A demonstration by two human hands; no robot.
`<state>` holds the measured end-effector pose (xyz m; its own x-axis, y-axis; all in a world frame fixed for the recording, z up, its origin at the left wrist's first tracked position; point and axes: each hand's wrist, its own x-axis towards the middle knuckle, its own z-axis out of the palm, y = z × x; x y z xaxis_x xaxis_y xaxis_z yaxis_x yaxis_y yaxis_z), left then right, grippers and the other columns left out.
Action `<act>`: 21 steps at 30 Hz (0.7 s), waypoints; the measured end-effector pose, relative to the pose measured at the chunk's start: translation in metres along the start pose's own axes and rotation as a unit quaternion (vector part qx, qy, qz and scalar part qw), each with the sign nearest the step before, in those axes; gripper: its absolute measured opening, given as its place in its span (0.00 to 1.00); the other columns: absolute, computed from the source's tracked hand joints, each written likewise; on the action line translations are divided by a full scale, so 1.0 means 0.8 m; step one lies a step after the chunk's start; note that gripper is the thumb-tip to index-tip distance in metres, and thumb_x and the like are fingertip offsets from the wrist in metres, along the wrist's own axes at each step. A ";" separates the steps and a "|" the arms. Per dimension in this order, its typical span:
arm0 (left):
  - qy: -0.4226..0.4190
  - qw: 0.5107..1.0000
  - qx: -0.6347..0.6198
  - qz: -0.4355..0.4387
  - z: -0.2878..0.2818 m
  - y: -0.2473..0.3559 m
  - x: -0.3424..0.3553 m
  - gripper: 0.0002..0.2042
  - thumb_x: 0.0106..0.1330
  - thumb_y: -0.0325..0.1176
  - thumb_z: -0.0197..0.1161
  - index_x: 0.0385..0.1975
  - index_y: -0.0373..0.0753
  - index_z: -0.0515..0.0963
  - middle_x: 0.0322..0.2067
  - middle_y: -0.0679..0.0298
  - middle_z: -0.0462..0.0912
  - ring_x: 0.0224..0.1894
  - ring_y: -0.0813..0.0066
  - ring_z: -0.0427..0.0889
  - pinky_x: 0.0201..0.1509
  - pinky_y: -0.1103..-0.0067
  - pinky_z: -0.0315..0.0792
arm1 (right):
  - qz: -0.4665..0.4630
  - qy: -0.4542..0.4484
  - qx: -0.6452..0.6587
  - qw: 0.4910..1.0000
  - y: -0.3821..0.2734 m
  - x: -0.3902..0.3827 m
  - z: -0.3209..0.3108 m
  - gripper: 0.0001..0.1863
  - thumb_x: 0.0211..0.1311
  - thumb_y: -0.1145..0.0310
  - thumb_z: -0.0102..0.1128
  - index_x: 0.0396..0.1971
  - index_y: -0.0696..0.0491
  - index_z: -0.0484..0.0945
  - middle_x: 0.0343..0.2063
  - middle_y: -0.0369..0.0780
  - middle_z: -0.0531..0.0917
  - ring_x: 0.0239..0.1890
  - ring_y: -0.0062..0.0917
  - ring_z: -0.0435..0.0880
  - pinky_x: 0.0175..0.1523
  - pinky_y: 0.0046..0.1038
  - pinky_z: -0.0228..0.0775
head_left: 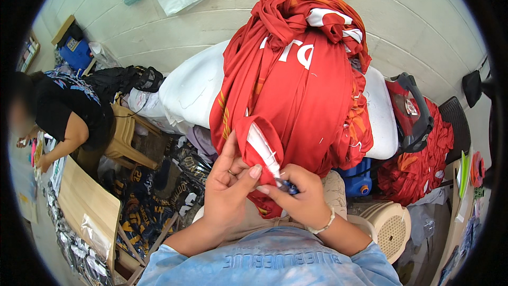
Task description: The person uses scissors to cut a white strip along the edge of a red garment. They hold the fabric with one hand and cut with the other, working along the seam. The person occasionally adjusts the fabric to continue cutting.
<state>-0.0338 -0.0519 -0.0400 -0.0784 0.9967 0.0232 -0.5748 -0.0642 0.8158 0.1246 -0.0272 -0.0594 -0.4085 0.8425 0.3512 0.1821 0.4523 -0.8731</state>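
Observation:
A large heap of red jersey fabric [317, 111] with white and orange print drapes over a white padded board in front of me. My left hand [227, 182] pinches the folded edge of a red garment piece [244, 132], whose white inner side [260, 143] faces up. In my right hand [304, 198] are small blue-handled thread snips [287, 186], mostly covered by my fingers. Their tip is close to the garment's edge, beside my left thumb. Whether the blades touch a thread cannot be made out.
The white board [193, 82] sticks out on both sides of the heap. A beige plastic stool [389, 230] and a blue container [358, 180] stand at right. Dark printed garments [148, 201] cover the floor at left. A co-worker [74, 122] sits at far left by a wooden table [87, 201].

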 end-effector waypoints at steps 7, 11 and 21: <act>0.051 0.966 0.203 0.151 -0.029 0.029 0.010 0.34 0.59 0.19 0.59 0.66 0.35 0.53 0.44 0.65 0.71 0.47 0.78 0.71 0.48 0.83 0.68 | -0.111 -0.089 -0.065 0.988 -0.008 -0.001 0.011 0.15 0.38 0.75 0.66 0.29 0.51 0.74 0.37 0.37 0.74 0.28 0.29 0.80 0.30 0.28 0.73; -0.075 0.738 0.603 0.293 -0.013 0.071 0.024 0.28 0.54 0.25 0.65 0.57 0.33 0.67 0.42 0.57 0.73 0.48 0.66 0.72 0.49 0.76 0.69 | -0.169 -0.143 -0.133 0.966 -0.016 -0.002 0.019 0.13 0.40 0.71 0.65 0.29 0.49 0.73 0.39 0.35 0.75 0.27 0.29 0.80 0.30 0.28 0.73; -0.115 0.862 0.493 0.030 -0.039 0.086 0.065 0.11 0.62 0.40 0.59 0.26 0.38 0.79 0.24 0.61 0.82 0.27 0.61 0.81 0.36 0.70 0.74 | -0.130 -0.114 -0.054 0.983 -0.011 -0.002 -0.023 0.18 0.37 0.83 0.59 0.34 0.55 0.76 0.27 0.40 0.80 0.31 0.32 0.83 0.35 0.29 0.75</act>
<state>-0.1030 -0.0058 -0.0012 0.1458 0.9838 0.1046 0.4058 -0.1559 0.9006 0.1403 -0.0271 -0.0460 -0.6419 0.6121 0.4618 0.1346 0.6829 -0.7180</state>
